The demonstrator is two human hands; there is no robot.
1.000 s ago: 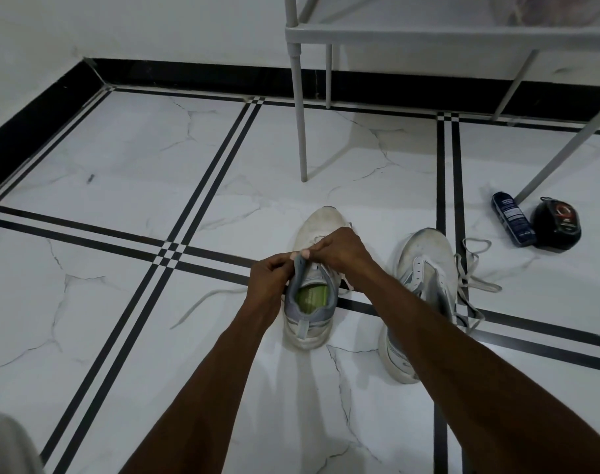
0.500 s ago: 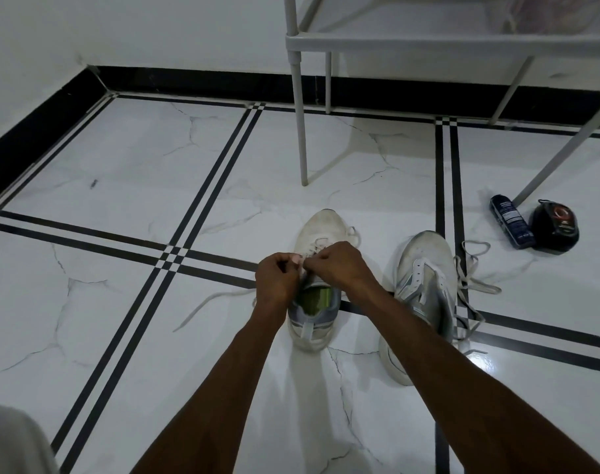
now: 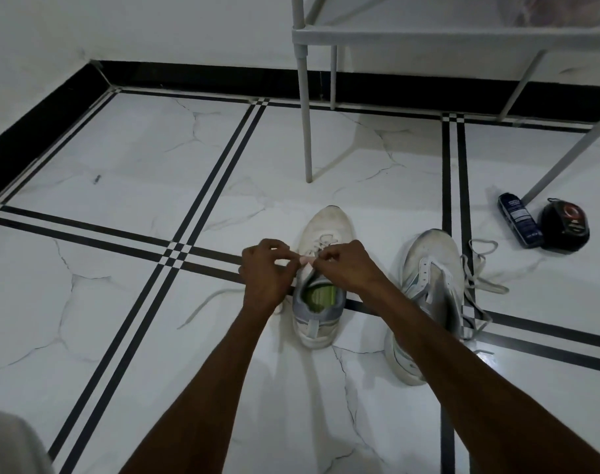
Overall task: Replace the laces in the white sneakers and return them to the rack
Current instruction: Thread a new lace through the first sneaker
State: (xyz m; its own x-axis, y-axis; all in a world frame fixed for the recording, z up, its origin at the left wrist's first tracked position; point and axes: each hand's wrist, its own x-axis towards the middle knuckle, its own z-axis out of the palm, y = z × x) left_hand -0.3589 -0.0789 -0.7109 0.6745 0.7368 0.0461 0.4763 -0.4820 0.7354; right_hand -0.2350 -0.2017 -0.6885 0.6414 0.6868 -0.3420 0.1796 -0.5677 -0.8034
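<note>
Head view, floor level, items listed left to right. Loose lace end [image 3: 209,302]: pale strip trailing over the marble floor [image 3: 120,186], running toward the left hand. Left hand [image 3: 266,268]: fingers curled, pinching lace at the top of the near sneaker's tongue; just what sits between the fingertips is too small to make out. Near sneaker [image 3: 321,278]: white, upright, toe pointing away, green insole showing, crossed lacing visible on the forefoot; it lies across a black tile stripe. Right hand [image 3: 346,266]: fingers curled, pinching at the same upper eyelet area, nearly touching the left hand. Second sneaker [image 3: 428,302]: just beside the first, tipped on its side, its lace [image 3: 480,271] slack and spilling onto the floor. Rack [image 3: 428,35]: white frame above and behind, legs well apart from both shoes, shelf not yet holding them. Dark blue can [image 3: 517,225] and black round object [image 3: 564,227]: lying side by side by a rack leg. Step judged in hand: threading the upper eyelets of the near sneaker. Handling note: keep the lace flat, feed the tip squarely through the eyelet, draw both ends to even length, and steady the shoe so it does not slide.
</note>
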